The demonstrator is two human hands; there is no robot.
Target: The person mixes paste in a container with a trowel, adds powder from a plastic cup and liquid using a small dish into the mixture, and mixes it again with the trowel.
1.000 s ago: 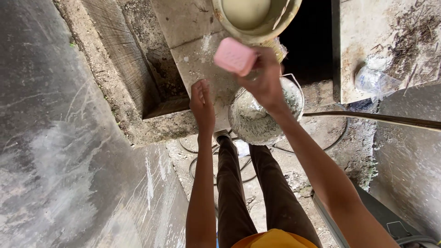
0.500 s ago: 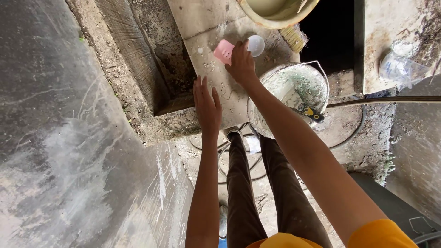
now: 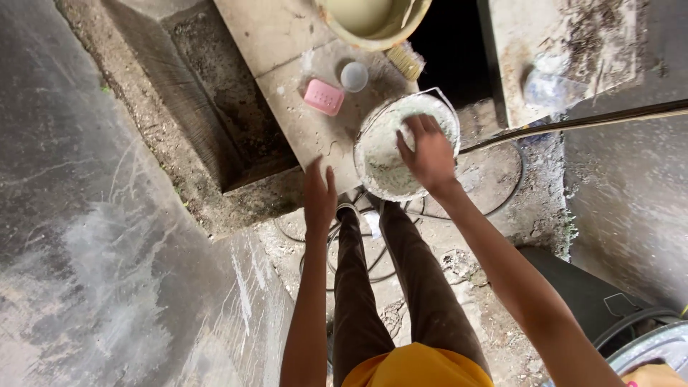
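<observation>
The left hand (image 3: 319,195) lies flat, fingers spread, on the concrete slab (image 3: 301,136). The right hand (image 3: 428,152) reaches with loose, open fingers into the crusted metal bucket (image 3: 373,154) at the slab's edge; it probably lifts heavy, best by its wire handle. Beyond sits a pink soap dish (image 3: 323,97).

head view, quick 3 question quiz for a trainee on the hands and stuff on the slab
1. True or false: the pink soap box lies inside the white bucket.
2. Which hand reaches into the bucket? A left B right
3. Fill in: the left hand rests flat on the concrete ___.

Key: 1 false, it lies on the slab. 2 B, the right hand. 3 slab.
</observation>
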